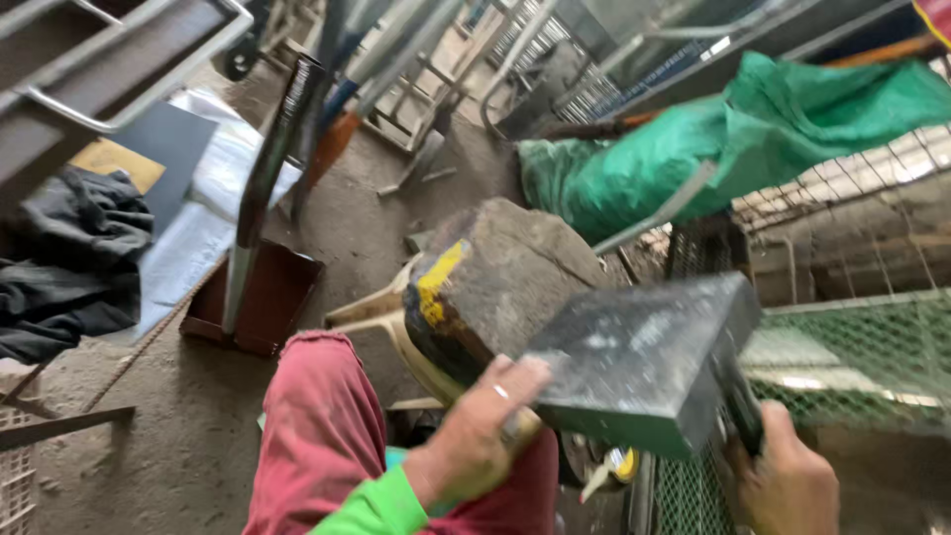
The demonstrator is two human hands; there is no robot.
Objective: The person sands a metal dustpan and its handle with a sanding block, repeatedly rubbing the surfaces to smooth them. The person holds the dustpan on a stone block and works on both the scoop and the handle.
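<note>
On the dirt floor point(178, 436) of a cluttered yard, entries run from largest down. Green tarpaulin point(773, 129): heaped over a bulky load at the upper right, draped loosely as a cover. Wire-mesh panel point(852, 357): lies flat at the right edge, beneath the work. Dark rounded block point(495, 282): rough, stone-like, daubed with a yellow patch, sits on a pale plastic stool point(371, 322) that lifts it off the floor to working height before the seated person's red-trousered knee point(322, 426). Flat dark metal slab point(644, 362): grey-streaked, rectangular, carried level between both hands, its near corner just over the block's lower right edge; whether it touches the block cannot be told. Brown open box point(258, 297): stands left of the stool, an upright metal pole point(263, 188) rising from it. Left hand point(475, 436): green-sleeved, fingers curled up around the slab's left edge, supporting from below. Right hand point(788, 481): closed round a dark part at the slab's right end, knuckles upward.
</note>
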